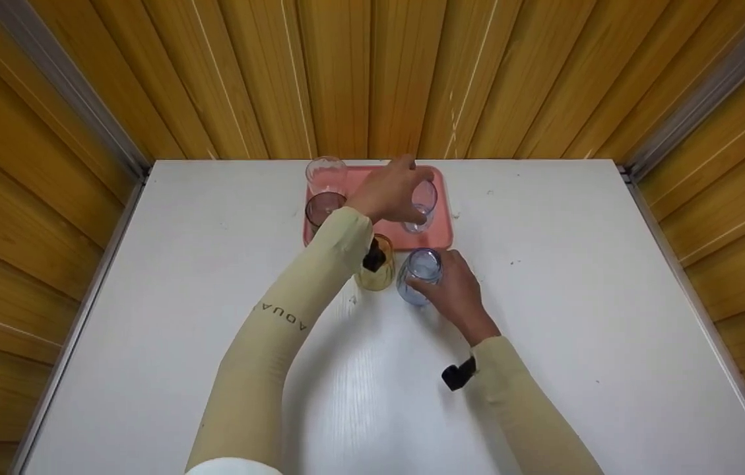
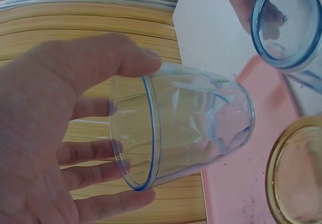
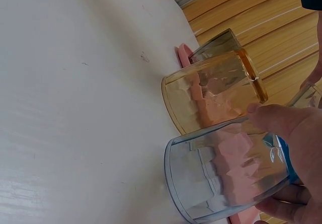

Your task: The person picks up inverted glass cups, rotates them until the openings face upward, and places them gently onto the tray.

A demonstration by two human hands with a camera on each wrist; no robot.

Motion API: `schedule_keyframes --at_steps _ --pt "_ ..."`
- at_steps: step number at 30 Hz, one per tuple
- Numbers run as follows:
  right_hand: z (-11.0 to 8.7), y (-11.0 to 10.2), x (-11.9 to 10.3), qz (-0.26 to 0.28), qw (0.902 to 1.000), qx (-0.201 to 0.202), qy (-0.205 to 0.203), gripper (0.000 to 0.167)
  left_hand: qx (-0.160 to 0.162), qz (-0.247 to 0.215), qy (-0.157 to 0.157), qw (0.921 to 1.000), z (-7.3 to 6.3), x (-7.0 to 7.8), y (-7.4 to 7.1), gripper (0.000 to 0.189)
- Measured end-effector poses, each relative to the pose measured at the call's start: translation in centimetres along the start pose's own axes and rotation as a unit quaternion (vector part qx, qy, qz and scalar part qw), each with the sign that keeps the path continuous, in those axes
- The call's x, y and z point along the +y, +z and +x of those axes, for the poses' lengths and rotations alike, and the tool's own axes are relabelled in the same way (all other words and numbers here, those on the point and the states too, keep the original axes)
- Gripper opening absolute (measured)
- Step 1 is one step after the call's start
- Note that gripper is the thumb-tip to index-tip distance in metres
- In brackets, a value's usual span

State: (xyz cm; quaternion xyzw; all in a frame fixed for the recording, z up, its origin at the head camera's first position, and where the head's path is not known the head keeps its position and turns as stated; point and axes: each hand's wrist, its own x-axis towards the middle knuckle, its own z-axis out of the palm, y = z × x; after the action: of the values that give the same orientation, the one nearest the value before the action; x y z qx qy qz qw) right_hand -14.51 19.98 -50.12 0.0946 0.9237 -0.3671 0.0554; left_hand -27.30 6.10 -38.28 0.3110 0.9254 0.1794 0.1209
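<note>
My left hand [image 1: 392, 191] is above the right part of the pink tray [image 1: 441, 231]. Its thumb and fingers grip a clear glass [image 2: 196, 123] with a thin blue rim, held rim-up by that rim. Whether its base touches the tray I cannot tell. In front of the tray, my right hand [image 1: 454, 290] grips a light-blue glass [image 3: 221, 173] near its narrower end. That glass is upside down, its wide mouth at the white table. Close beside it an amber glass [image 3: 211, 90] stands mouth-down, partly behind my left sleeve in the head view.
On the tray's left side are a smoky purple glass [image 1: 323, 206] and a clear glass [image 1: 326, 175] at the back corner. The white table [image 1: 544, 284] reaches to wood-patterned walls [image 1: 346, 79] at the back and both sides.
</note>
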Motion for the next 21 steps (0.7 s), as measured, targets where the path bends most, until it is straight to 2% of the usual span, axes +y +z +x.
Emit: schedule_keyframes --at_steps 11,21 --pt "-0.1 0.1 0.0 -0.027 0.9993 0.012 -0.022 0.077 -0.019 -0.002 -0.017 0.9997 0.8 -0.1 0.7 0.073" --pt "-0.1 0.0 0.1 -0.031 0.9992 0.011 -0.021 0.076 -0.028 -0.009 -0.029 0.9991 1.7 -0.3 1.7 0.072"
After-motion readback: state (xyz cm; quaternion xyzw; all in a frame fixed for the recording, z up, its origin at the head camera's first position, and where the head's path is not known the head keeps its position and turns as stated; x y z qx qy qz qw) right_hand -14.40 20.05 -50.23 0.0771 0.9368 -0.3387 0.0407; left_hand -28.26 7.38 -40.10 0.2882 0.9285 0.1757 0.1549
